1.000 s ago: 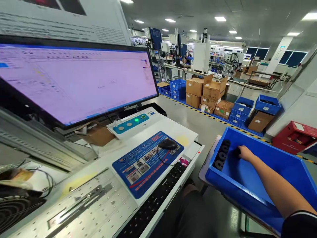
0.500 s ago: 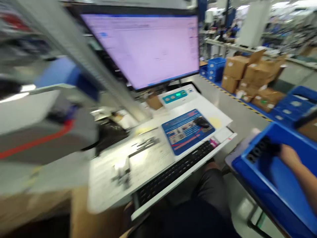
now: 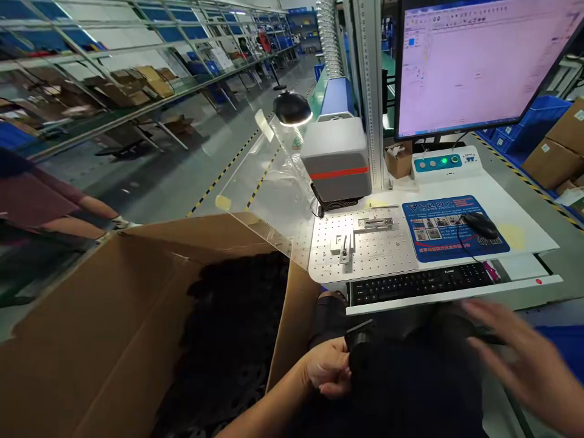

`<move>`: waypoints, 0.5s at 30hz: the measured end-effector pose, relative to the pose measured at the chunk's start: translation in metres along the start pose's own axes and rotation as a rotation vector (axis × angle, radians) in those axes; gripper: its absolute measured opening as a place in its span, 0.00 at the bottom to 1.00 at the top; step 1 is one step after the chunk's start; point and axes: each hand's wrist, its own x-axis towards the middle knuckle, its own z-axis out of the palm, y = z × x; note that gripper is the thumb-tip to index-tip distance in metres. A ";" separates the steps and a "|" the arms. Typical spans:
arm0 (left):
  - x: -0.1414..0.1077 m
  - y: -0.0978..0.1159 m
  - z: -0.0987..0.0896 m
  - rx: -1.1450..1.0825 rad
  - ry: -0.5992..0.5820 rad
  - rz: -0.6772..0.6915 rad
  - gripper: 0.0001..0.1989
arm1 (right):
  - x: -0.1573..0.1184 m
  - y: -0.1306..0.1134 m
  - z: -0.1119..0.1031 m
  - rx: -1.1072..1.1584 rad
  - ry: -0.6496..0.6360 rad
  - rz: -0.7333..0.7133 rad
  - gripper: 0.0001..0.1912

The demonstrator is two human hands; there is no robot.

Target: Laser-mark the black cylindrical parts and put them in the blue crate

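Observation:
My left hand [image 3: 329, 367] is closed on a black part [image 3: 360, 334], held low in front of my dark clothing, just right of the cardboard box [image 3: 128, 310]. Many black parts [image 3: 228, 328] lie in that box. On the right, my right hand [image 3: 511, 347] is blurred, with its fingers apart and nothing visible in them; it is below the keyboard tray [image 3: 451, 294]. Above both hands, the perforated metal plate [image 3: 383, 246] carries small metal fixtures [image 3: 345, 246].
A grey machine head [image 3: 336, 158] and a lit lamp [image 3: 292, 109] stand behind the plate. To the right are a monitor [image 3: 465, 73], a mouse [image 3: 479, 225] and a blue bin [image 3: 563, 347]. Another person's arm [image 3: 68, 207] reaches to the box's far left corner.
The view has swung left, bringing the large box into sight. My left hand now shows with a black part. The right hand, earlier over the blue bin with black parts, is now nearer the keyboard tray.

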 end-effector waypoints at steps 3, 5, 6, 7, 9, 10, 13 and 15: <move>-0.009 0.005 -0.003 0.008 -0.059 -0.034 0.24 | 0.033 -0.077 0.047 0.006 -0.425 -0.328 0.38; -0.012 0.009 -0.005 0.023 -0.095 -0.058 0.22 | 0.053 -0.112 0.074 0.032 -0.625 -0.452 0.44; -0.014 0.010 -0.006 0.031 -0.112 -0.068 0.22 | 0.060 -0.124 0.084 0.042 -0.695 -0.481 0.45; -0.015 0.011 -0.007 0.037 -0.130 -0.075 0.23 | 0.066 -0.132 0.093 0.048 -0.751 -0.493 0.46; -0.018 0.013 -0.009 0.042 -0.166 -0.071 0.24 | 0.072 -0.140 0.107 0.055 -0.813 -0.483 0.46; -0.020 0.013 -0.011 0.042 -0.185 -0.056 0.25 | 0.073 -0.141 0.112 0.060 -0.820 -0.471 0.46; -0.028 0.010 -0.019 0.026 -0.242 0.026 0.27 | 0.073 -0.138 0.127 0.101 -0.792 -0.420 0.42; -0.034 0.006 -0.029 -0.006 -0.256 0.084 0.30 | 0.076 -0.133 0.135 0.147 -0.747 -0.366 0.37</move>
